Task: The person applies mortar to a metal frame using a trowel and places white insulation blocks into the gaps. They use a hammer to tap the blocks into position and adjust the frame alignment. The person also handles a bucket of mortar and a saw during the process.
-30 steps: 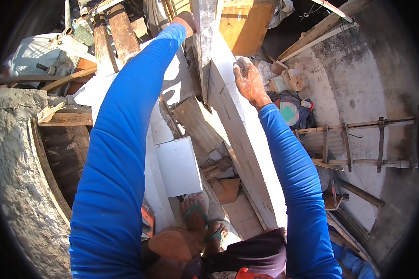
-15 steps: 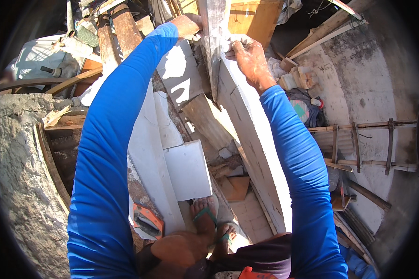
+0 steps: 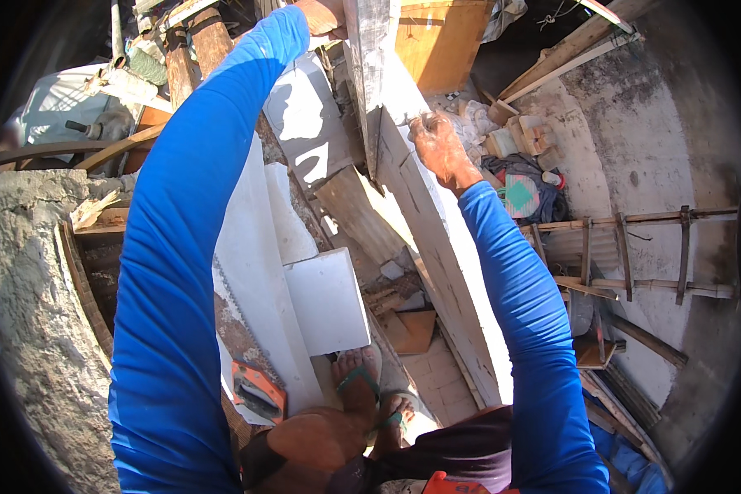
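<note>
The long white board (image 3: 446,263) points away from the knees (image 3: 305,440), the curled-shut right hand (image 3: 440,148) now farther from the grey post (image 3: 369,58); the left hand's (image 3: 323,18) grip I can't tell.

Centre: long beam (image 3: 440,247) looked matt, scuffed | 7 o'clock: saw handle (image 3: 240,384) looked plastic | 8 o'clock: wall (image 3: 37,354) was rough, concrete-like | 1 o'clock: panel (image 3: 449,45) looked smooth wood

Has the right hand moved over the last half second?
Yes. The right hand has come back toward the person's body along the white beam, leaving a wider gap to the orange board.
</note>
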The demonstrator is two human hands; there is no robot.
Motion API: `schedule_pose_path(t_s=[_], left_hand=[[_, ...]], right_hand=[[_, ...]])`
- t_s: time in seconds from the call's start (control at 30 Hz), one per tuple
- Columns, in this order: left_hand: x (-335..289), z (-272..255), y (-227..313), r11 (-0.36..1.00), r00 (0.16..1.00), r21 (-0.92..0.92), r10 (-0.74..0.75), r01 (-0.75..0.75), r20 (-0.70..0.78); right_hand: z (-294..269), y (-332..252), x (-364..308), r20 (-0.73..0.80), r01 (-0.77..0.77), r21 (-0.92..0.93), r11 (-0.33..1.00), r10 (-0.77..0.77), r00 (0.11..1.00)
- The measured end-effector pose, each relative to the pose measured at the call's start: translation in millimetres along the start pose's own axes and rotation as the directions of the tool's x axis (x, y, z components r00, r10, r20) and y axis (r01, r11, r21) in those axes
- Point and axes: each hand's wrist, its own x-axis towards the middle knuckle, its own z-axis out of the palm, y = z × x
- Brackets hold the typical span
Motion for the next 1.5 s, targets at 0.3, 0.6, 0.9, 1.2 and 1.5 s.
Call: schedule_pose_path(t_s=[0.3,0.6,0.9,1.2,1.5], left_hand=[[1.8,8.7,-30.1,0.961,0.97,-0.21,-0.209,0.18,-0.121],[2.7,46.0,-53.2,0.781,0.855,-0.528,-0.487,0.334,-0.179],[-37.6,59.8,-45.5,0.567,0.757,-0.748,-0.64,0.346,-0.135],[-85.5,35.2,-44.4,0.627,0.821,-0.716,-0.555,0.308,-0.132],[-118.3,55.3,-47.2,0.573,0.772,-0.782,-0.603,0.247,-0.198]], right_hand=[[-64.1,-65.1,58.4,-0.181,0.145,0.031,0.989,-0.137,0.974],[-80.6,-85.8,47.3,-0.066,0.212,-0.126,0.969,-0.221,0.973],[-105.8,-105.8,-3.3,0.183,-0.193,0.045,0.98,0.182,0.966],[-85.8,-97.7,10.3,0.132,-0.079,0.167,0.983,0.057,0.99],[-74.9,-117.6,25.2,0.064,0.069,0.044,0.997,-0.071,0.995]])
